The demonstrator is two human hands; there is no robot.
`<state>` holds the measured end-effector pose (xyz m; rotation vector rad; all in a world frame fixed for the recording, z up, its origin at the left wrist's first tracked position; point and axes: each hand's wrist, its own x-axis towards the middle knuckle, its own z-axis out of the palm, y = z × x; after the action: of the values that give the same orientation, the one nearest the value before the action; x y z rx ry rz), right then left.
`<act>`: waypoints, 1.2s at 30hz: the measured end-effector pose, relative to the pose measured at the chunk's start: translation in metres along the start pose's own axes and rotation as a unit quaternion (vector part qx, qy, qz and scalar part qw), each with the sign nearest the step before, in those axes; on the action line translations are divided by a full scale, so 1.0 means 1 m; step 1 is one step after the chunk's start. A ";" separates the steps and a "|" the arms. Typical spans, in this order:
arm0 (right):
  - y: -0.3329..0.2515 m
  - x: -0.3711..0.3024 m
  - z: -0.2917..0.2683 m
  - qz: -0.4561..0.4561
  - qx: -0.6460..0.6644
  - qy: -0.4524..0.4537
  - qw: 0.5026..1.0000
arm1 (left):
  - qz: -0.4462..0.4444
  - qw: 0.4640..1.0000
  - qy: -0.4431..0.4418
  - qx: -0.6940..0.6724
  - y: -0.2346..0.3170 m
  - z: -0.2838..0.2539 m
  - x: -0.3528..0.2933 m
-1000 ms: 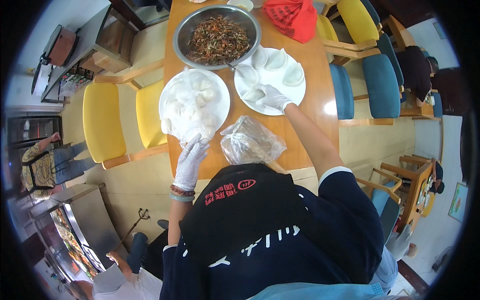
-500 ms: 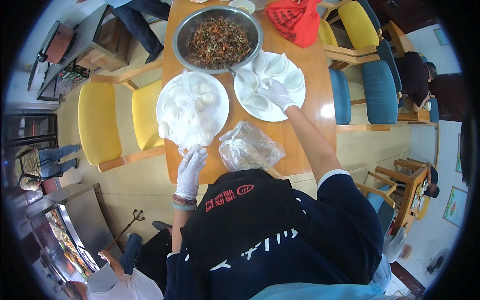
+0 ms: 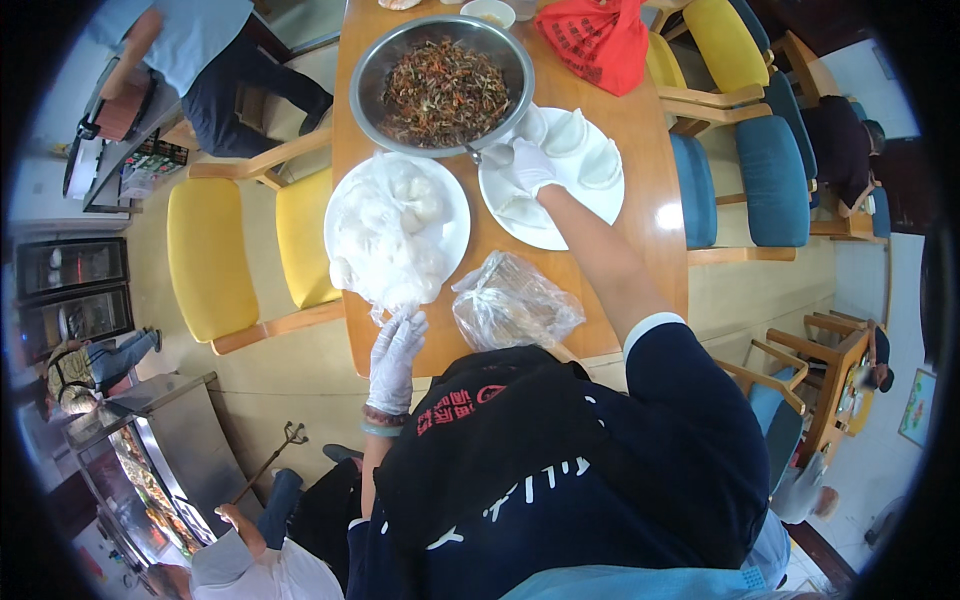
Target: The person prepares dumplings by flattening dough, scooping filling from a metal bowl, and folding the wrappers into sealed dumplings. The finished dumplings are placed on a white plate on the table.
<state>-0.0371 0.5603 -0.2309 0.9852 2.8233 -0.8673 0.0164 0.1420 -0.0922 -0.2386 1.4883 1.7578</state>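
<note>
Your white-gloved right hand is moving away, leaving the nearest pale half-moon dumpling resting on the round white plate; I can't tell what you're gripping. Your white-gloved left hand is lying loose by the clear plastic bag.

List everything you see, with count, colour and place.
Table: one, brown, centre
Steel bowl: one, silver, far on table
Shredded mixture: one heap, brown and orange, steel bowl
Left plate: one, white, table's left
Thin bag: one, whitish, left plate
Round pieces: several, white, left plate
Right plate: one, white, table's right
Wrapper-like pieces: at least four, whitish, right plate
Clear bag: one, colourless, near table edge
Red bag: one, red, table's far right
Small bowl: one, white, table's far end
Yellow chairs: at least two, yellow, both sides
Blue chairs: several, blue, right
Display case: one, silver, lower left
Other people: several, varied clothing, around
Left hand: one, white-gloved, at thin bag's end
Right hand: one, white-gloved, over right plate
</note>
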 end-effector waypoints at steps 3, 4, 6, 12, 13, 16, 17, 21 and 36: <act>0.006 0.005 -0.011 0.030 0.093 -0.048 0.994 | -0.002 1.000 0.003 -0.003 -0.001 0.001 0.000; 0.007 0.005 -0.018 0.041 0.129 -0.074 0.988 | -0.006 1.000 0.005 -0.007 -0.002 0.001 0.001; 0.008 0.000 -0.034 0.050 0.206 -0.106 0.971 | -0.011 1.000 0.004 -0.017 -0.002 0.000 0.001; 0.006 -0.017 -0.063 -0.091 0.057 -0.168 0.980 | -0.018 0.999 -0.004 -0.029 -0.005 -0.003 0.005; 0.006 -0.021 -0.061 -0.134 0.014 -0.139 0.981 | -0.020 0.999 -0.006 -0.029 -0.005 -0.002 0.006; 0.007 -0.028 -0.053 -0.153 0.022 -0.123 0.980 | -0.021 0.999 -0.016 -0.024 -0.005 0.000 0.007; 0.007 -0.029 -0.050 -0.164 0.006 -0.124 0.979 | -0.021 0.999 -0.019 -0.019 -0.004 0.001 0.007; 0.009 -0.031 -0.040 -0.192 -0.039 -0.123 0.973 | -0.020 1.000 -0.021 -0.003 0.000 0.003 0.008; 0.008 -0.024 -0.056 -0.178 0.020 -0.208 0.962 | 0.067 0.977 -0.110 0.168 0.003 0.030 0.024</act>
<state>-0.0043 0.5810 -0.1825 0.2466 2.6473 -1.0200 0.0092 0.1794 -0.0959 0.2280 1.6356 1.5434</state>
